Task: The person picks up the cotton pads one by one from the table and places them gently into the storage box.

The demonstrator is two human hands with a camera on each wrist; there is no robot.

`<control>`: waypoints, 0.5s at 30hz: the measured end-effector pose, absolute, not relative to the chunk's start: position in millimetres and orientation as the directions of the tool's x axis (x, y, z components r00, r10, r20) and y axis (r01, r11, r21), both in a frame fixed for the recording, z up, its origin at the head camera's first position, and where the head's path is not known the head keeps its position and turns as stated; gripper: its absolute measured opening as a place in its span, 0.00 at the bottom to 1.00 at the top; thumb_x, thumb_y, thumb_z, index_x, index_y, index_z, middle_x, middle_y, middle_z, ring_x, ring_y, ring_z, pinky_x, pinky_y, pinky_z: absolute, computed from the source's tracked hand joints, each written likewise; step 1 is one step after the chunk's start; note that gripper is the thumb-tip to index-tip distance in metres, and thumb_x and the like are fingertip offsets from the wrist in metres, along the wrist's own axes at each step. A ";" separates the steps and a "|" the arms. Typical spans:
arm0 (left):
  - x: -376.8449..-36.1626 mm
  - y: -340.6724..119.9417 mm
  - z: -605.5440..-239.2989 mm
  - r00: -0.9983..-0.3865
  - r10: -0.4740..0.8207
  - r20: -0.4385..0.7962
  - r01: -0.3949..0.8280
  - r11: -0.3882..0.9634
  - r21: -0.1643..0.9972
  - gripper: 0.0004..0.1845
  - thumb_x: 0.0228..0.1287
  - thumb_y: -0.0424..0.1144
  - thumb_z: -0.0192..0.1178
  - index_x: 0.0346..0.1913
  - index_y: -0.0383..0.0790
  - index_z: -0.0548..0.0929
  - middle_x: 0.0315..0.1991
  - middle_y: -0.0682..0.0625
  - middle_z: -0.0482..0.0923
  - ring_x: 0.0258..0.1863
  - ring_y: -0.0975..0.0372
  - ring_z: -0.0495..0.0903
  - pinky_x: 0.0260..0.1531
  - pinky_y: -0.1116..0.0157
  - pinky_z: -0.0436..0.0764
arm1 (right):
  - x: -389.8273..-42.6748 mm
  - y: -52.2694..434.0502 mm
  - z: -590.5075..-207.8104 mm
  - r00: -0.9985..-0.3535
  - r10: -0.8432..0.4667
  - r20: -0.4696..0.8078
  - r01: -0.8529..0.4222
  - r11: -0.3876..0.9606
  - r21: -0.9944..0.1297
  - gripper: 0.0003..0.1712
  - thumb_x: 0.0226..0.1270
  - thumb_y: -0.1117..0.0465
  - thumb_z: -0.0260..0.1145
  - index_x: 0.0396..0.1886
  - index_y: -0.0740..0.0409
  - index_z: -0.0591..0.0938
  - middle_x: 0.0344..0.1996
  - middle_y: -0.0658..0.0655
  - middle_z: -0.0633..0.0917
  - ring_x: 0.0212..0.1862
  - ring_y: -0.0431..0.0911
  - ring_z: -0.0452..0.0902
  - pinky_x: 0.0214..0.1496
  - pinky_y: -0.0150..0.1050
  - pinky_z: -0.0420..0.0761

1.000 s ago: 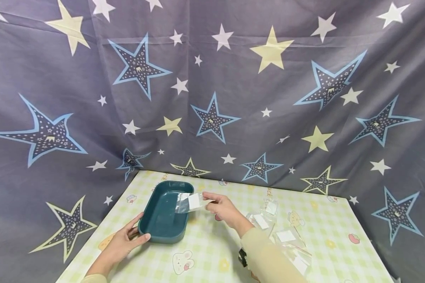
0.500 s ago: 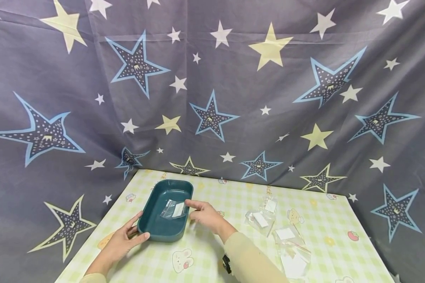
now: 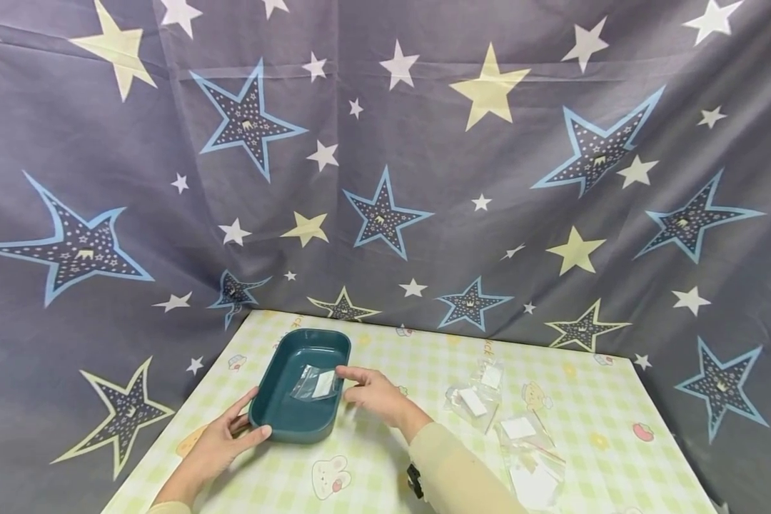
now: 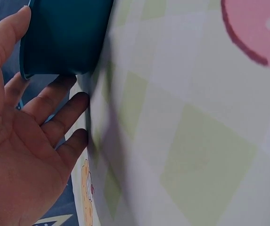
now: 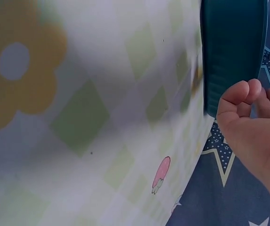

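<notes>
A dark teal rectangular tray [image 3: 303, 430] lies on the table's left part. My left hand [image 3: 213, 446] grips its near-left corner, thumb at the rim; in the left wrist view the left-hand fingers [image 4: 54, 127] spread below the tray's wall [image 4: 64, 37]. Inside lies a small clear plastic bag [image 3: 315, 383] with a white label, toward the tray's right side. My right hand [image 3: 379, 396] is at the right rim, index finger extended beside the bag's edge. In the right wrist view the right hand's fingertips [image 5: 241, 92] show close to the tray's outer wall [image 5: 231, 47], with no bag visible.
Several similar clear bags with white labels, such as one bag [image 3: 518, 427], lie on the right part of the table. A green checked cloth [image 3: 385, 464] with cartoon prints covers the table. Behind hangs a grey curtain [image 3: 424, 157] with stars.
My right hand has moved left and brought the bag from above the tray's right rim down into the tray. Over the last half second little has moved. The left hand stays at the corner.
</notes>
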State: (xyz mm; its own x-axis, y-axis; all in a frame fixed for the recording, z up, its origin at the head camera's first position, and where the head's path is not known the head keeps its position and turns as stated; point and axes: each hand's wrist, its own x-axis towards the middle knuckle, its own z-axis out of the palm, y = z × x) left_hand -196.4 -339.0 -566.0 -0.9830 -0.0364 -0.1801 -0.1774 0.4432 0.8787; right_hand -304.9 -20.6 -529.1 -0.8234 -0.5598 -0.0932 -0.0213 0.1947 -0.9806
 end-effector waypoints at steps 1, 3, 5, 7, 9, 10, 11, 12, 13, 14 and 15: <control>-196.7 -338.7 -565.9 -0.983 -0.034 -0.181 -0.177 0.440 0.880 0.50 0.74 0.50 0.70 0.89 0.53 0.52 0.78 0.25 0.64 0.80 0.35 0.66 0.68 0.51 0.83 | -305.8 -18.9 -528.8 -0.822 -0.562 -0.089 -0.028 0.197 -0.980 0.38 0.65 0.66 0.67 0.78 0.55 0.76 0.77 0.56 0.78 0.51 0.54 0.87 0.67 0.61 0.82; -197.1 -338.1 -565.7 -0.982 -0.033 -0.184 -0.179 0.444 0.878 0.50 0.73 0.51 0.70 0.89 0.53 0.52 0.78 0.25 0.64 0.80 0.35 0.66 0.70 0.49 0.82 | -307.8 -13.5 -527.6 -0.823 -0.563 -0.078 -0.048 0.205 -0.978 0.37 0.66 0.66 0.67 0.77 0.56 0.77 0.77 0.59 0.78 0.51 0.55 0.87 0.66 0.60 0.83; -197.6 -337.9 -565.7 -0.982 -0.033 -0.188 -0.183 0.447 0.876 0.50 0.73 0.51 0.71 0.89 0.53 0.52 0.78 0.25 0.64 0.80 0.35 0.66 0.71 0.47 0.80 | -311.7 -4.8 -525.8 -0.829 -0.557 -0.061 -0.074 0.217 -0.973 0.36 0.68 0.65 0.68 0.77 0.58 0.77 0.76 0.62 0.78 0.52 0.52 0.87 0.65 0.61 0.84; -198.1 -338.0 -565.7 -0.981 -0.038 -0.188 -0.185 0.451 0.873 0.50 0.73 0.51 0.71 0.89 0.53 0.52 0.78 0.25 0.64 0.80 0.35 0.65 0.72 0.45 0.79 | -317.5 8.7 -523.1 -0.840 -0.540 -0.057 -0.088 0.238 -0.967 0.34 0.71 0.62 0.68 0.76 0.58 0.78 0.76 0.63 0.78 0.55 0.50 0.86 0.64 0.61 0.84; -198.8 -338.4 -565.9 -0.981 -0.040 -0.188 -0.185 0.455 0.871 0.50 0.73 0.51 0.71 0.89 0.53 0.52 0.79 0.25 0.63 0.80 0.35 0.65 0.73 0.44 0.77 | -323.6 27.2 -519.7 -0.854 -0.517 -0.055 -0.092 0.255 -0.962 0.33 0.73 0.61 0.68 0.77 0.58 0.77 0.75 0.64 0.78 0.57 0.55 0.86 0.65 0.63 0.84; -199.1 -338.6 -566.1 -0.981 -0.042 -0.187 -0.185 0.456 0.870 0.50 0.73 0.51 0.71 0.89 0.53 0.52 0.78 0.25 0.63 0.80 0.35 0.65 0.73 0.44 0.77 | -327.0 38.5 -518.6 -0.863 -0.503 -0.051 -0.097 0.265 -0.959 0.33 0.74 0.60 0.68 0.77 0.59 0.77 0.74 0.65 0.78 0.60 0.56 0.85 0.66 0.63 0.84; -199.0 -338.8 -566.3 -0.982 -0.043 -0.186 -0.185 0.455 0.871 0.50 0.73 0.51 0.71 0.89 0.53 0.52 0.78 0.25 0.63 0.80 0.35 0.65 0.73 0.44 0.77 | -330.0 50.8 -517.6 -0.874 -0.483 -0.051 -0.099 0.279 -0.955 0.32 0.75 0.59 0.68 0.77 0.58 0.77 0.74 0.65 0.79 0.62 0.58 0.84 0.67 0.63 0.83; -199.0 -339.0 -566.5 -0.981 -0.044 -0.187 -0.187 0.454 0.871 0.51 0.73 0.52 0.71 0.89 0.53 0.52 0.78 0.25 0.63 0.80 0.35 0.65 0.73 0.44 0.78 | -332.9 64.0 -516.8 -0.886 -0.462 -0.050 -0.099 0.292 -0.951 0.32 0.76 0.58 0.68 0.77 0.58 0.77 0.73 0.66 0.80 0.64 0.59 0.83 0.68 0.62 0.83; -198.8 -339.1 -566.8 -0.981 -0.046 -0.188 -0.188 0.455 0.871 0.51 0.73 0.52 0.71 0.89 0.54 0.52 0.78 0.25 0.64 0.80 0.35 0.66 0.72 0.46 0.79 | -335.2 77.7 -515.9 -0.899 -0.435 -0.051 -0.097 0.310 -0.946 0.32 0.77 0.58 0.68 0.77 0.58 0.76 0.72 0.66 0.80 0.65 0.60 0.83 0.69 0.61 0.83; -198.8 -339.4 -567.4 -0.981 -0.047 -0.187 -0.188 0.455 0.871 0.51 0.73 0.52 0.71 0.89 0.54 0.52 0.78 0.25 0.64 0.80 0.35 0.66 0.72 0.47 0.79 | -337.4 92.6 -515.5 -0.911 -0.410 -0.042 -0.104 0.327 -0.939 0.32 0.77 0.57 0.68 0.77 0.59 0.76 0.71 0.67 0.81 0.66 0.61 0.83 0.70 0.60 0.82; -198.6 -339.7 -567.6 -0.981 -0.048 -0.187 -0.189 0.453 0.871 0.51 0.72 0.52 0.71 0.89 0.54 0.52 0.78 0.25 0.64 0.80 0.35 0.66 0.72 0.47 0.80 | -339.5 107.6 -515.2 -0.925 -0.379 -0.035 -0.110 0.354 -0.929 0.32 0.77 0.57 0.68 0.77 0.59 0.76 0.70 0.67 0.82 0.68 0.58 0.82 0.72 0.58 0.81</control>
